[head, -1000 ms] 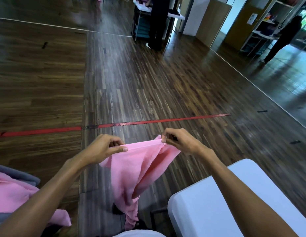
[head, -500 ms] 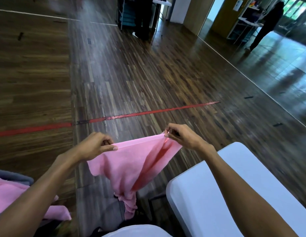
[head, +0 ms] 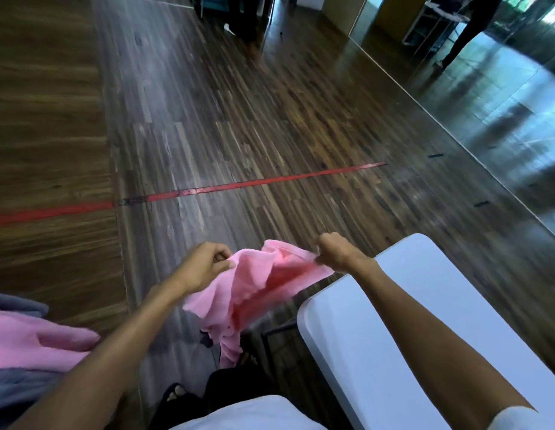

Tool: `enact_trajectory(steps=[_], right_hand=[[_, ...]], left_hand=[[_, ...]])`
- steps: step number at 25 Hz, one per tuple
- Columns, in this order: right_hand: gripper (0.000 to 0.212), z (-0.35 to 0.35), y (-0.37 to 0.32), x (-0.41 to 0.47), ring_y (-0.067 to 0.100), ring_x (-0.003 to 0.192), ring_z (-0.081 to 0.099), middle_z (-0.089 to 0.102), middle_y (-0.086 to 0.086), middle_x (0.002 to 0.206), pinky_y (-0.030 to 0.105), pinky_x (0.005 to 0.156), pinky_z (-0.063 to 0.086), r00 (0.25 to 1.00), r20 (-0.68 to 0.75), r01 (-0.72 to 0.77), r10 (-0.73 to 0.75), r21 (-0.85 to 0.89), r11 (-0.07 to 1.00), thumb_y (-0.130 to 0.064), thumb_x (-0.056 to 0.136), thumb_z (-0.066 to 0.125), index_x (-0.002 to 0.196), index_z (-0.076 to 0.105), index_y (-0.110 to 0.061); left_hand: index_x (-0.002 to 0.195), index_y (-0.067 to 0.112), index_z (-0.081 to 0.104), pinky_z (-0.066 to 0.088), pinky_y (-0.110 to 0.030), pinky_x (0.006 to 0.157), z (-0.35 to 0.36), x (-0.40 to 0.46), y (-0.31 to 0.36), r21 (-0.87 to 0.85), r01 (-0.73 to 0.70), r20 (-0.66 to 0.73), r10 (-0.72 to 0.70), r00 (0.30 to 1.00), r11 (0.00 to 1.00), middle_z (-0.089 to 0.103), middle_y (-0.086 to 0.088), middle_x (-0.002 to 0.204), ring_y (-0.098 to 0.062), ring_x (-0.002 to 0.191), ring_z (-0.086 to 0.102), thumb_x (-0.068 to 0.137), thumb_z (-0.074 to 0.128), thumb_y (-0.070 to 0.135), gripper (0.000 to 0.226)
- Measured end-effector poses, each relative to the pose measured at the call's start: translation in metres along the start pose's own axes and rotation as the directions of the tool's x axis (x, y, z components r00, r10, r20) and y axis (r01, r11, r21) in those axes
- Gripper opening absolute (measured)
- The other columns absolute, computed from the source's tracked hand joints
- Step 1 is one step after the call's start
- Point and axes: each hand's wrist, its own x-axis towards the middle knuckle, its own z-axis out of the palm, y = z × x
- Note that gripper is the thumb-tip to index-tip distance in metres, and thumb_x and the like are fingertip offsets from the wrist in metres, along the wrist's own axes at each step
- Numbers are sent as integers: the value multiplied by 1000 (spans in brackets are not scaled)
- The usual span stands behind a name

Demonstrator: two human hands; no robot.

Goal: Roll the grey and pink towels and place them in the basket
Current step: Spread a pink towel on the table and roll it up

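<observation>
Now we're bunching pink towel (head: 257,287) mid-air, hands closer than second ago; left hand (head: 204,265) pinching edge at nine o'clock, right hand (head: 335,251) gripping corner at three. Rolling not begun; white table (head: 425,305) waiting at four o'clock.

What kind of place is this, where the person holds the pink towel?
Probably a large hall or studio, not a home. The wide wooden floor has a red line across it, a mirror wall seems to run along the right, and metal racks stand at the far end.
</observation>
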Motion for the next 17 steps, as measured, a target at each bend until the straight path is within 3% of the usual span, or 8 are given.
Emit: enact_trajectory(steps=[3,5,8,11,14,17], right_hand=[[25,12,27,-5,36,104,63,63,17,115,31,70,41,981,-9,-194,194,-111,975,-6,86,55,109,64,-7],[27,12,50,-5,36,106,62,64,16,115,32,70,40,961,-73,-275,268,-126,953,-6,86,50,109,64,-8],[15,4,98,0,36,96,64,67,17,103,31,68,41,929,-124,-341,348,79,937,-13,87,56,95,68,-9],[14,-10,162,5,32,79,66,71,20,86,28,64,41,889,-186,-360,419,285,888,-4,86,57,80,69,-3],[17,-26,230,15,30,84,66,73,18,86,25,65,37,858,-271,-345,437,326,880,1,81,57,85,74,-1],[18,-32,300,42,31,91,69,74,20,92,29,78,48,822,-343,-302,454,413,859,0,82,62,93,76,0]], left_hand=[[73,17,68,41,-26,65,32,12,-5,-23,56,46,-55,997,998,69,-9,69,-14,63,52,82,74,15,11],[74,19,67,38,-28,60,49,15,0,-26,58,19,-57,998,998,59,2,57,-14,56,45,84,72,20,12],[73,30,60,36,-30,57,74,22,14,-11,107,-92,-108,990,994,51,14,48,-8,51,40,88,67,29,16],[70,39,59,44,-30,62,101,31,27,17,179,-96,-177,980,984,56,20,51,-13,61,52,86,67,36,19],[79,35,70,44,-29,64,133,45,49,38,219,-136,-212,968,975,70,9,71,-20,76,64,86,69,34,6],[85,24,74,34,-17,54,177,56,69,32,297,-229,-283,931,954,70,-1,73,-14,65,57,86,70,27,5]])
